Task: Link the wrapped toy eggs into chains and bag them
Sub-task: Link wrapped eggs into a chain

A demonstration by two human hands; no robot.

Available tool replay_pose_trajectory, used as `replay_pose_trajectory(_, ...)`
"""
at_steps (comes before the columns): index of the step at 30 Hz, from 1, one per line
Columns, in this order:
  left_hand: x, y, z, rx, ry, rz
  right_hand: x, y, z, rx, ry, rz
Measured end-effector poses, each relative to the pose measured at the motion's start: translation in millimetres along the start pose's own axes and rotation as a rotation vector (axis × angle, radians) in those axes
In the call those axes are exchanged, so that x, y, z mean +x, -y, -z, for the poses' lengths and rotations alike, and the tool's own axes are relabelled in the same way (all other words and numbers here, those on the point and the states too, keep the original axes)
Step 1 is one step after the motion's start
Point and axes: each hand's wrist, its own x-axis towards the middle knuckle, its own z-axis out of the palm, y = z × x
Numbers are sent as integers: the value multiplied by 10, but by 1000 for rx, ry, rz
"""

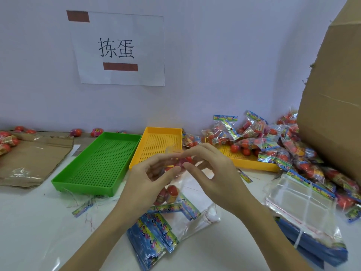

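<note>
The left hand (150, 173) and right hand (213, 169) pinched a wrapped egg (180, 162) between their fingertips. More eggs in a clear bag (187, 196) hung just below, over the white surface (39, 222).

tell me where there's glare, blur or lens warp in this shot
Head view: glare streaks on the clear bags at right; the wrapped eggs pinched between left hand and right hand look soft; wide-angle warp bends the cardboard box.
</note>
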Motion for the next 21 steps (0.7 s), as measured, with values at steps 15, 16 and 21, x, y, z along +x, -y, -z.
replay_pose_trajectory(15, 21, 40, 38, -56, -40, 65, -18, 31, -42, -53, -89, -7)
replay_pose_trajectory(16, 22, 44, 32, -83, -45, 79, -13, 30, -42, -62, -117, -31)
replay_pose_trajectory(21, 24, 33, -21, -249, -12, 183, -20, 74, -101, 46, -218, -304)
